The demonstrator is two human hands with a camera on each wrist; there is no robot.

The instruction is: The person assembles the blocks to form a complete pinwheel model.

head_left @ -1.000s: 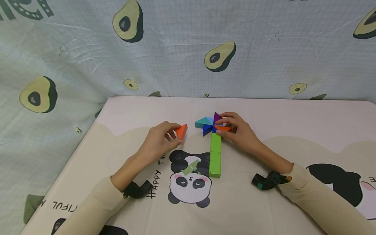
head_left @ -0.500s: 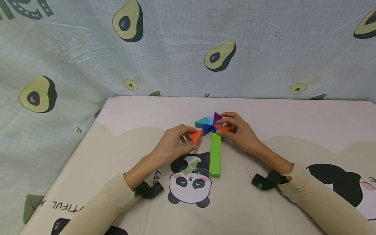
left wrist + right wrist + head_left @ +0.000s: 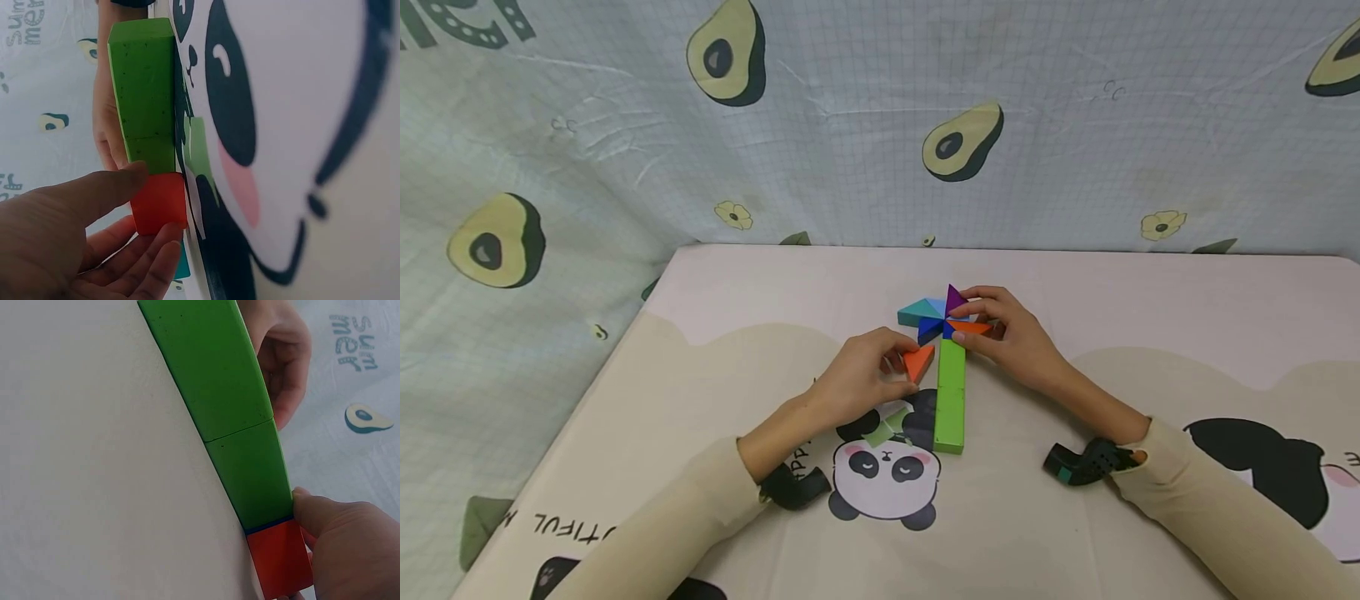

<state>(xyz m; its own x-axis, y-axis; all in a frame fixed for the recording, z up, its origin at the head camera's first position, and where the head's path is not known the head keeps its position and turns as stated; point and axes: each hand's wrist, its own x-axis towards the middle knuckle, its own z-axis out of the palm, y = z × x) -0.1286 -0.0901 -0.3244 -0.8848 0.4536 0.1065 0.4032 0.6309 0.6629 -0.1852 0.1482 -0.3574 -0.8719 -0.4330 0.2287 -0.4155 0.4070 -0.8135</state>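
Observation:
My left hand [image 3: 865, 379] pinches an orange triangular block [image 3: 919, 363] between thumb and fingers. It is just left of two bright green blocks [image 3: 950, 396] laid end to end; the left wrist view shows its orange side [image 3: 159, 203] close beside the green. At the top of the green, triangular blocks fan out like a pinwheel: teal [image 3: 914, 314], blue [image 3: 928, 331], purple [image 3: 953, 298] and another orange one [image 3: 972, 327]. My right hand [image 3: 1015, 337] grips the pinwheel's right side, fingertips by the purple block and thumb below the orange one. Its fingers partly hide the blocks there.
A pale tablecloth [image 3: 1037, 533] with panda prints covers the table. Behind it stands an avocado-patterned cloth [image 3: 850, 75]. Black cameras are strapped on the left wrist [image 3: 793, 487] and the right wrist [image 3: 1086, 462].
My left hand has carried the orange triangular block right and toward me, from left of the pinwheel to beside the top of the green blocks. My right hand has stayed in place.

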